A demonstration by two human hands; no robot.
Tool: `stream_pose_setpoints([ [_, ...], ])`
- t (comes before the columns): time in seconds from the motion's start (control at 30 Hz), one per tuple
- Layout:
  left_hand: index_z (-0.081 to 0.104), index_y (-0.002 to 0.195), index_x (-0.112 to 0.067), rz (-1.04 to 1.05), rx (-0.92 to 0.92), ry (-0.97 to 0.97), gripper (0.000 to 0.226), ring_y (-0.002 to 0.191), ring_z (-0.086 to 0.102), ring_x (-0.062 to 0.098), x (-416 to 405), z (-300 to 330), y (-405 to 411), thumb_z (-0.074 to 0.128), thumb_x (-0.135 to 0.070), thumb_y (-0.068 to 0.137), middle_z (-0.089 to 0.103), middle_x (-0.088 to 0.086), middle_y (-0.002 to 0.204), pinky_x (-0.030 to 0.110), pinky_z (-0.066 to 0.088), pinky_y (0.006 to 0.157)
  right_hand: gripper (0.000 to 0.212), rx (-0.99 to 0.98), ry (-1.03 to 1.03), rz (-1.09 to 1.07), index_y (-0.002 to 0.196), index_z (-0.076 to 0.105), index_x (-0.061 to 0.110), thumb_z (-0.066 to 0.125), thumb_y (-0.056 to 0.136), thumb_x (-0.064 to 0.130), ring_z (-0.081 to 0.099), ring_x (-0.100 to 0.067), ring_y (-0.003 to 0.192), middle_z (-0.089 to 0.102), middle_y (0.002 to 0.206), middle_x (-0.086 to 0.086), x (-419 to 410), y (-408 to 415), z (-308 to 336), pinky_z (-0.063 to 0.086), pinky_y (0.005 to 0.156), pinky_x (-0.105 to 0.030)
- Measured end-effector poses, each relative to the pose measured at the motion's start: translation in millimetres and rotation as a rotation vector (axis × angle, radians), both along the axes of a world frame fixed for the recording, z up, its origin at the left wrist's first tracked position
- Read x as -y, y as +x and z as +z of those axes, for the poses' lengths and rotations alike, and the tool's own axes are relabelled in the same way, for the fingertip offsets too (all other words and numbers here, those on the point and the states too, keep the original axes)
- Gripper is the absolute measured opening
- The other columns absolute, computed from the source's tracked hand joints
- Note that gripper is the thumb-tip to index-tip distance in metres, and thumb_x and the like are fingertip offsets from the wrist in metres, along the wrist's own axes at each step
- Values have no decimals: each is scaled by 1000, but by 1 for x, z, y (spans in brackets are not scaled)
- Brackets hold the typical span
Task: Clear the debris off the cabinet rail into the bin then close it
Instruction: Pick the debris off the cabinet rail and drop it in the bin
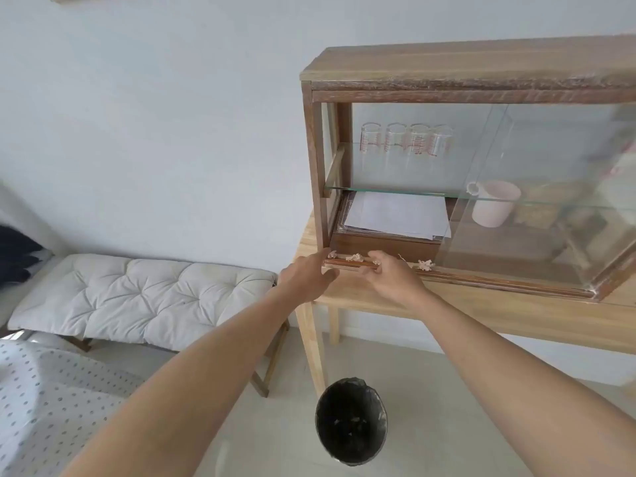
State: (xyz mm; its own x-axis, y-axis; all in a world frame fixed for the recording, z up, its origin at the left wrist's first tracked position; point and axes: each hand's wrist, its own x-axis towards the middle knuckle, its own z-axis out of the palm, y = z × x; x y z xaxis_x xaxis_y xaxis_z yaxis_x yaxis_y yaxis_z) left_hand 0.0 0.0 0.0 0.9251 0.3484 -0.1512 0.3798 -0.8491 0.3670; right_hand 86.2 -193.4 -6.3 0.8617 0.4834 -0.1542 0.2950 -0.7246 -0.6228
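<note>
A wooden cabinet (447, 68) with sliding glass doors stands on a light wooden table (516, 315). Its left side is open; the glass door (537, 201) sits slid to the right. Small pale crumpled scraps (354, 257) lie along the bottom rail (499, 277), another scrap (425, 264) further right. My left hand (306, 277) rests at the rail's left end, fingers apart. My right hand (392, 275) is just right of it, fingertips at the rail beside a scrap; what they pinch is hidden. A black-lined bin (351, 425) stands on the floor below.
Inside the cabinet are several glasses (406, 142) on a glass shelf, a stack of papers (395, 215) and a pink mug (495, 203). A cushioned bench (137, 294) stands to the left, a dotted fabric (44, 401) at the lower left. The wall is behind.
</note>
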Motion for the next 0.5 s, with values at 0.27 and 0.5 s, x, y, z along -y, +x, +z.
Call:
stream_pose_setpoints([
  [0.27, 50, 153, -37, 53, 24, 36, 49, 114, 67, 34, 0, -19, 30, 46, -52, 107, 78, 4, 114, 45, 54, 83, 56, -29, 56, -43, 156, 58, 24, 65, 103, 41, 80, -23, 94, 86, 87, -3, -19, 19, -15, 61, 93, -39],
  [0.5, 76, 109, -36, 145, 161, 39, 30, 91, 71, 35, 0, -33, 35, 46, -42, 106, 79, 1, 91, 43, 58, 73, 38, 4, 150, -128, 139, 74, 27, 63, 104, 36, 58, 0, 35, 79, 61, -1, -25, 16, -20, 53, 58, -29],
])
